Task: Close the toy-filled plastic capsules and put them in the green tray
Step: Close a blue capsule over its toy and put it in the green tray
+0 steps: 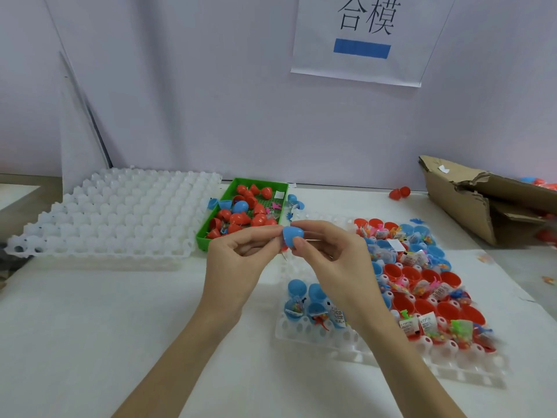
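Currently both my hands pinch the blue capsule (293, 235) at frame centre, left hand (241, 260) and right hand (334, 260) alike; the green tray (211, 233) lies just beyond, up-left, nearer my left hand.

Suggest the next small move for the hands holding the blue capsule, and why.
Probably press the halves fully shut, then carry it to the green plastic tray. Both the left hand and the right hand pinch the blue plastic capsule in the air just in front of the tray, where closed red and blue capsules already lie.
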